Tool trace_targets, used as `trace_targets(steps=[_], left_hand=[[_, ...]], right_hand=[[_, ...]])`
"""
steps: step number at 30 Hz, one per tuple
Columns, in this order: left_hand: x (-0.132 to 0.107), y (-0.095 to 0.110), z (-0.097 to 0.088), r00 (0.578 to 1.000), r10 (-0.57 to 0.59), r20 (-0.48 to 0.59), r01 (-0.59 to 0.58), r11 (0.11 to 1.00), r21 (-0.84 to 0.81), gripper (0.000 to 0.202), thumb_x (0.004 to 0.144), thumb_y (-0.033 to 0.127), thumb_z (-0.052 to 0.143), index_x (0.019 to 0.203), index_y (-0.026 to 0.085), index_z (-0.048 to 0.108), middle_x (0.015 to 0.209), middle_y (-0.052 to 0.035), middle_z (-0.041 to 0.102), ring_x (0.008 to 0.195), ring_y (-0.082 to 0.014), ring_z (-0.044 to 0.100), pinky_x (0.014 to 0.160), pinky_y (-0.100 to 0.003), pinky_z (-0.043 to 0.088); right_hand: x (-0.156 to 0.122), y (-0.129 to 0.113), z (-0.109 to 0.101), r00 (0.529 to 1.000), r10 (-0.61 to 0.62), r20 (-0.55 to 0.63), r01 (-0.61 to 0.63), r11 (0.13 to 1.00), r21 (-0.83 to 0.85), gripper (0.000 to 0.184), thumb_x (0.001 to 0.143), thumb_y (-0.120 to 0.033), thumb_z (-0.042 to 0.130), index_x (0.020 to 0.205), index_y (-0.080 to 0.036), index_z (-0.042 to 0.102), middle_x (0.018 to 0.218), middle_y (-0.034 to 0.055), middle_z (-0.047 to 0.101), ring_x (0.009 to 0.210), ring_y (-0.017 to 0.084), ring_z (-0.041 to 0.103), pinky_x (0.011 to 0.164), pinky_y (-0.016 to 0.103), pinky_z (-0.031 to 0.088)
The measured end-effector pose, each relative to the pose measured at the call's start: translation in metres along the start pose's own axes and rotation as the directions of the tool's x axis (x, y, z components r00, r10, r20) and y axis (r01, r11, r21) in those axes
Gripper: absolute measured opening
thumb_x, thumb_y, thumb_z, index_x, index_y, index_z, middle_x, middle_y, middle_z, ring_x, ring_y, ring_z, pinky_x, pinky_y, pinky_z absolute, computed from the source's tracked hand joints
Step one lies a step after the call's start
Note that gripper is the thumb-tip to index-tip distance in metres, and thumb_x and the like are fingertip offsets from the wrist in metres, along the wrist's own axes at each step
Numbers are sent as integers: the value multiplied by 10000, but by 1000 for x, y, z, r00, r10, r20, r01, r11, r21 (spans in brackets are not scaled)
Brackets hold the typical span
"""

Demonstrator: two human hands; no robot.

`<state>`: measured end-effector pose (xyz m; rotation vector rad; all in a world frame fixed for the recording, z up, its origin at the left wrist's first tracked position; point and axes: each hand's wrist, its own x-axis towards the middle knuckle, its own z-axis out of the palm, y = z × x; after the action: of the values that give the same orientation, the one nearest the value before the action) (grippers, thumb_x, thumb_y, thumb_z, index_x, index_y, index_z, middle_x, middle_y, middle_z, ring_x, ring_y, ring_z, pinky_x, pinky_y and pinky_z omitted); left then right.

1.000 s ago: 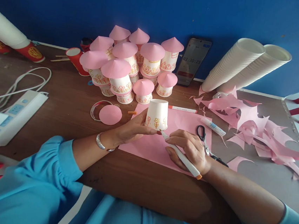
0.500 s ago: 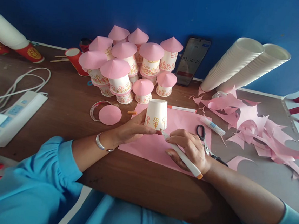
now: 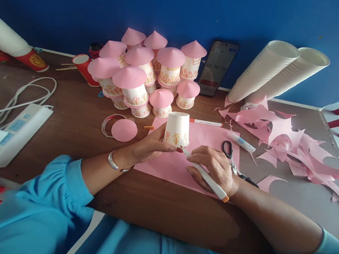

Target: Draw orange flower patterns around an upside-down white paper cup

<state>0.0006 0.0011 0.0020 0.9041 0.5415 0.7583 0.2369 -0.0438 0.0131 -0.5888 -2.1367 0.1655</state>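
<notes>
My left hand grips a white paper cup, held upside down with its rim at the bottom. Orange and yellow flowers are drawn around the cup's lower part. My right hand is closed around a white marker with an orange end, its tip at the cup's rim near my left fingertips. Beneath both hands lies a sheet of pink paper. An orange marker cap sits left of the cup, and a second white marker rests behind it.
Cups with pink cone roofs stand at the back. Scissors, a glue stick and pink scraps lie right. Stacked paper cups and a phone lean on the wall. At left are a power strip and a tape roll.
The view has shifted very slightly. Both hands, the cup and the marker keep nearly the same pose.
</notes>
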Motion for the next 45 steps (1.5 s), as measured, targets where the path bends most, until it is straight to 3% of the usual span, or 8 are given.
trace_targets(steps=[12, 19, 24, 28, 32, 37, 41, 45], left_hand=[[-1, 0, 0, 1000, -1, -6, 1, 1000, 21, 464, 785, 230, 931, 1194, 222, 711, 1068, -55, 762, 1002, -210, 708, 921, -379, 583], [-3, 0, -1, 999, -31, -11, 31, 998, 53, 425, 808, 212, 904, 1192, 209, 721, 1082, -77, 776, 1132, -265, 714, 979, -408, 572], [-3, 1, 1, 999, -25, -20, 25, 999, 34, 438, 805, 198, 906, 1201, 211, 719, 1087, -63, 782, 1025, -211, 713, 946, -375, 579], [-3, 1, 2, 999, -31, -24, 32, 999, 40, 494, 802, 239, 930, 1238, 227, 698, 1100, -59, 785, 1037, -224, 728, 974, -397, 574], [-2, 0, 1, 997, 50, -59, -38, 979, 202, 667, 761, 308, 980, 1323, 259, 625, 1202, -68, 752, 1133, -261, 711, 1008, -419, 557], [-3, -3, 2, 975, 208, -79, -133, 828, 545, 792, 726, 411, 997, 1365, 251, 557, 1385, -133, 672, 1314, -334, 641, 1096, -475, 532], [-3, 0, 1, 948, 296, -120, -81, 587, 806, 882, 703, 491, 996, 1405, 245, 522, 1414, -140, 678, 1328, -370, 646, 1143, -547, 527], [1, 1, -2, 916, 370, -154, -3, 392, 920, 830, 724, 455, 976, 1396, 226, 546, 1412, -146, 696, 1366, -397, 627, 1133, -582, 555]], right_hand=[[1, 0, -1, 1000, 2, 21, -3, 1000, 13, 237, 1036, -189, 677, 1259, -219, 600, 898, 27, 733, 741, 186, 747, 645, 293, 641], [2, 0, -1, 1000, -6, 17, 6, 1000, 1, 224, 1062, -206, 661, 1275, -220, 591, 900, 29, 732, 757, 187, 756, 644, 293, 641], [2, 0, 0, 1000, -2, -4, 2, 1000, -14, 171, 1104, -238, 623, 1269, -201, 593, 923, 45, 714, 785, 182, 750, 647, 287, 636], [-2, 3, 2, 999, -28, -43, 26, 999, -39, 230, 1153, -309, 550, 1340, -179, 584, 963, 69, 677, 814, 191, 717, 623, 290, 614], [-7, 5, 5, 996, 13, -85, -17, 999, -46, 340, 1173, -393, 498, 1455, -211, 554, 996, 69, 658, 831, 201, 685, 606, 298, 584], [-13, 7, 10, 979, 135, -155, -138, 990, -14, 377, 1161, -405, 496, 1504, -268, 570, 1026, 71, 674, 932, 243, 710, 749, 377, 634], [-18, 10, 11, 973, 175, -150, -180, 984, -16, 337, 1138, -403, 538, 1449, -294, 606, 1056, 70, 686, 964, 258, 728, 824, 420, 645], [-17, 12, 10, 971, 200, -128, -203, 979, -9, 313, 1120, -327, 561, 1429, -297, 603, 1014, 57, 702, 907, 247, 717, 778, 404, 630]])
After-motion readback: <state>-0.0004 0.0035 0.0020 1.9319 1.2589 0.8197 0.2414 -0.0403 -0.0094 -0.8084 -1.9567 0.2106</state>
